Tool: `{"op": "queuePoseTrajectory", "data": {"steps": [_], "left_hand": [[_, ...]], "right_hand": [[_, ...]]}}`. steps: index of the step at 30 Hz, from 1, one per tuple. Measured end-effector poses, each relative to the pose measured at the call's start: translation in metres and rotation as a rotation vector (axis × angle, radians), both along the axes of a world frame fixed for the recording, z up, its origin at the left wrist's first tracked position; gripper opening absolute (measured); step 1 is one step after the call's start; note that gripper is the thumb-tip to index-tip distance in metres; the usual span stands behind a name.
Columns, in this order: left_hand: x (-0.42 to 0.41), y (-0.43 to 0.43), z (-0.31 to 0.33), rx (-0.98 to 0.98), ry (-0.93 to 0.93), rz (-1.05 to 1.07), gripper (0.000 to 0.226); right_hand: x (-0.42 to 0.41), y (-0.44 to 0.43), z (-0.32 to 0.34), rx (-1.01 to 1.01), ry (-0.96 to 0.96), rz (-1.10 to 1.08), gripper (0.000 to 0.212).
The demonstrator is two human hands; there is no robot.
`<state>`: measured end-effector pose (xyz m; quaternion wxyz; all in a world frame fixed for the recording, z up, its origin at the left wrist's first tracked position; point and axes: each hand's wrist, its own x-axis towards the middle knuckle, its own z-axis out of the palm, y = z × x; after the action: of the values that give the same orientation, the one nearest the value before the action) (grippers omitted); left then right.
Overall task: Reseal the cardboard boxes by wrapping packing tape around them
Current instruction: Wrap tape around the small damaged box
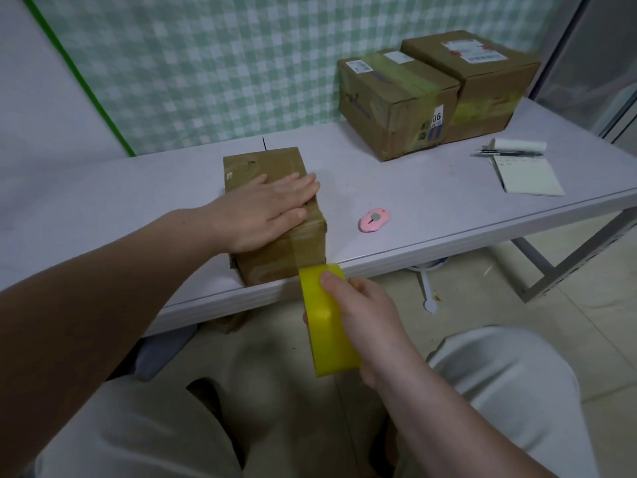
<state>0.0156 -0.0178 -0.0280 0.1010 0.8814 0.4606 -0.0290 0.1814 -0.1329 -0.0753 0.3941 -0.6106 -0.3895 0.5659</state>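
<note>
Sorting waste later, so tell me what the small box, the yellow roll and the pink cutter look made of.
Small box: brown cardboard, matte, creased, with glossy tape bands. Yellow roll: plastic packing tape, smooth with a translucent sheen. Pink cutter: probably moulded plastic, judging by its smooth rounded shell.

A pale table (431, 188) carries a small cardboard box (275, 260) at its near edge, with a pink box cutter (374, 219) to its right. At the back right, a medium cardboard box (389, 108) touches a large cardboard box (489, 74). Near the right end lie a notepad (527, 177), a pen (510, 153) and a white paper roll (520, 145).
</note>
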Motion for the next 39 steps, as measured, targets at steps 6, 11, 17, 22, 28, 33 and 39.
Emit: {"op": "queuePoseTrajectory", "data": {"steps": [6,11,17,22,28,33,39], "left_hand": [[0.017,-0.003,0.003,-0.016,0.048,0.135,0.054],[0.022,-0.003,0.005,-0.022,0.112,0.174,0.061],[0.024,-0.005,0.007,-0.005,0.142,0.166,0.076],[0.03,-0.011,0.008,0.057,0.138,0.159,0.072],[0.043,-0.024,-0.002,0.231,0.19,0.189,0.065],[0.045,-0.024,-0.002,0.219,0.217,0.201,0.075],[0.046,-0.03,0.002,0.147,0.152,0.185,0.075]], "right_hand": [[0.006,-0.003,0.008,0.011,-0.038,-0.004,0.073],[0.007,-0.005,0.009,-0.013,-0.037,-0.009,0.057],[0.004,-0.002,0.004,-0.113,0.062,-0.004,0.036],[0.002,0.005,-0.002,-0.131,0.104,-0.019,0.033],[-0.002,0.012,-0.008,-0.115,0.094,-0.024,0.038],[-0.004,0.016,-0.003,-0.119,0.06,-0.013,0.052],[0.003,0.021,-0.008,-0.144,0.077,0.023,0.036]]}}
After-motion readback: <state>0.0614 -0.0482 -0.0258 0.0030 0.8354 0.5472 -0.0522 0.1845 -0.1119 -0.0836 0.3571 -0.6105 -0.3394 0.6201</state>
